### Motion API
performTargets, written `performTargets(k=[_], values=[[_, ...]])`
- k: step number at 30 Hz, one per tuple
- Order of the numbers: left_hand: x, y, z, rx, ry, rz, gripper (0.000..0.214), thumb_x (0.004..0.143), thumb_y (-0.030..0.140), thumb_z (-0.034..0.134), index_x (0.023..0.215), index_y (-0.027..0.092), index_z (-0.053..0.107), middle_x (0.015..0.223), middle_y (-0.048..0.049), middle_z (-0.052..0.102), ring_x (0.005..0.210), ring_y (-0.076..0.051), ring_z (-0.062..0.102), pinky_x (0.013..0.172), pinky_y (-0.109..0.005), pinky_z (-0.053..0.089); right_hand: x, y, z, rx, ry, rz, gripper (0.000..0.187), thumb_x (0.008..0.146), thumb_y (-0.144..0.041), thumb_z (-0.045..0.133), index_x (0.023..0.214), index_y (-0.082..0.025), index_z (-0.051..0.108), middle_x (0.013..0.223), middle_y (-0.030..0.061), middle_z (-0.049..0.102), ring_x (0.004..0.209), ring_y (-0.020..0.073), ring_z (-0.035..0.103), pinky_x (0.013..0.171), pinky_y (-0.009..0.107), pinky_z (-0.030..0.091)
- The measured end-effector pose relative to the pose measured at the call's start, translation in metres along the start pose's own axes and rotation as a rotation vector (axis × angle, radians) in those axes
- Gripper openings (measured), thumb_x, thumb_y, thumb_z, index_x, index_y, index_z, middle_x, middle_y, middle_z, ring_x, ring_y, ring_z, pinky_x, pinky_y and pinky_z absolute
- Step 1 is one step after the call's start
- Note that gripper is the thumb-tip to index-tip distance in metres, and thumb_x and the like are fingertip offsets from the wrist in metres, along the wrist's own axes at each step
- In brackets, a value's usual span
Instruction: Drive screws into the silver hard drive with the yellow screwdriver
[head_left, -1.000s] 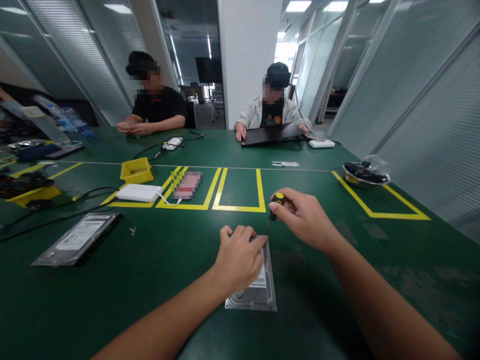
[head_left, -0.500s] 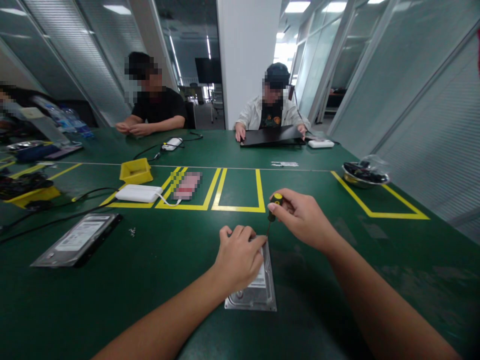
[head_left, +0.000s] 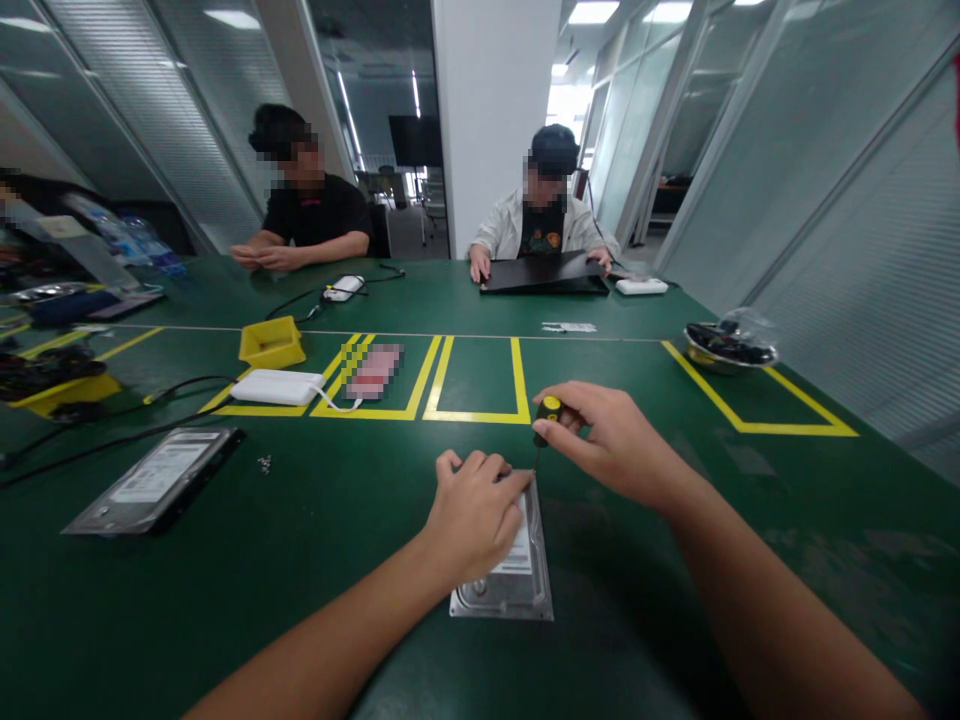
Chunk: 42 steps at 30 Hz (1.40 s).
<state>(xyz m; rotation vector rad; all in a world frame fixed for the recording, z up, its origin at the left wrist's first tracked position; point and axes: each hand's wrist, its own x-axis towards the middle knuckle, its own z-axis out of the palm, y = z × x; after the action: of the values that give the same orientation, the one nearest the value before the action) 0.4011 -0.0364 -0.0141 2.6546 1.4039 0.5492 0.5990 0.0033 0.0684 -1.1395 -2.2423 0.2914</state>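
Note:
A silver hard drive (head_left: pixel 517 580) lies on the green table (head_left: pixel 300 560) in front of me. My left hand (head_left: pixel 472 515) presses down on its far half, fingers curled over the top edge. My right hand (head_left: pixel 611 440) is closed on a small screwdriver (head_left: pixel 545 415) with a black and yellow handle. The screwdriver stands nearly upright, its thin shaft pointing down at the drive's far right corner beside my left fingertips.
A second hard drive (head_left: pixel 154 480) lies at the left, with several tiny screws (head_left: pixel 264 461) near it. Farther back are a yellow bin (head_left: pixel 271 341), a white box with a cable (head_left: pixel 277 386), yellow tape rectangles (head_left: pixel 480 385) and a metal bowl (head_left: pixel 729 348). Two people sit across the table.
My right hand has shifted slightly down and left while staying on the screwdriver, whose handle has lowered a little. My left hand remains on the drive.

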Motion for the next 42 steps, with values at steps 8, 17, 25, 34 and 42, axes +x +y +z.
performTargets(k=[8, 17, 25, 34, 42], values=[[-0.0041, -0.0056, -0.0032, -0.048, 0.010, 0.026, 0.036, 0.089, 0.020, 0.045, 0.120, 0.029, 0.062, 0.117, -0.0056, 0.067, 0.102, -0.025, 0.053, 0.087, -0.048, 0.026, -0.0008, -0.0028, -0.0045, 0.048, 0.000, 0.043, 0.028, 0.088, -0.020, 0.061, 0.116, -0.017, 0.059, 0.072, -0.0035, 0.060, 0.063, 0.0099, 0.056, 0.062, 0.022, 0.041], [-0.0046, -0.0061, -0.0024, -0.057, 0.002, 0.023, 0.034, 0.088, 0.020, 0.047, 0.117, 0.030, 0.062, 0.117, -0.0031, 0.067, 0.102, -0.025, 0.054, 0.087, -0.050, 0.024, -0.0006, -0.0012, -0.0041, 0.110, 0.001, 0.056, 0.017, 0.091, -0.024, 0.058, 0.108, -0.018, 0.061, 0.075, -0.0036, 0.061, 0.061, 0.0078, 0.054, 0.058, 0.019, 0.039], [-0.0059, -0.0059, -0.0025, -0.048, 0.001, 0.012, 0.034, 0.088, 0.019, 0.048, 0.117, 0.030, 0.061, 0.116, -0.0021, 0.066, 0.101, -0.025, 0.054, 0.087, -0.050, 0.024, 0.0016, 0.0026, -0.0033, 0.145, 0.043, 0.071, 0.016, 0.092, -0.024, 0.058, 0.104, -0.016, 0.063, 0.068, -0.0040, 0.054, 0.056, 0.0071, 0.047, 0.053, 0.019, 0.034], [-0.0053, -0.0053, -0.0028, -0.048, 0.012, 0.012, 0.033, 0.087, 0.018, 0.047, 0.115, 0.028, 0.062, 0.114, -0.0042, 0.067, 0.100, -0.025, 0.054, 0.086, -0.048, 0.024, 0.0015, 0.0025, -0.0043, 0.154, 0.026, 0.077, 0.018, 0.092, -0.025, 0.056, 0.106, -0.016, 0.064, 0.068, -0.0033, 0.055, 0.056, 0.0077, 0.047, 0.053, 0.019, 0.033], [-0.0058, -0.0051, -0.0016, -0.037, 0.016, 0.013, 0.034, 0.088, 0.019, 0.047, 0.117, 0.028, 0.062, 0.115, -0.0045, 0.066, 0.099, -0.025, 0.054, 0.087, -0.048, 0.025, 0.0013, 0.0009, -0.0056, 0.063, 0.024, 0.052, 0.019, 0.092, -0.024, 0.056, 0.108, -0.017, 0.064, 0.078, -0.0002, 0.063, 0.062, 0.0094, 0.053, 0.061, 0.020, 0.039]])
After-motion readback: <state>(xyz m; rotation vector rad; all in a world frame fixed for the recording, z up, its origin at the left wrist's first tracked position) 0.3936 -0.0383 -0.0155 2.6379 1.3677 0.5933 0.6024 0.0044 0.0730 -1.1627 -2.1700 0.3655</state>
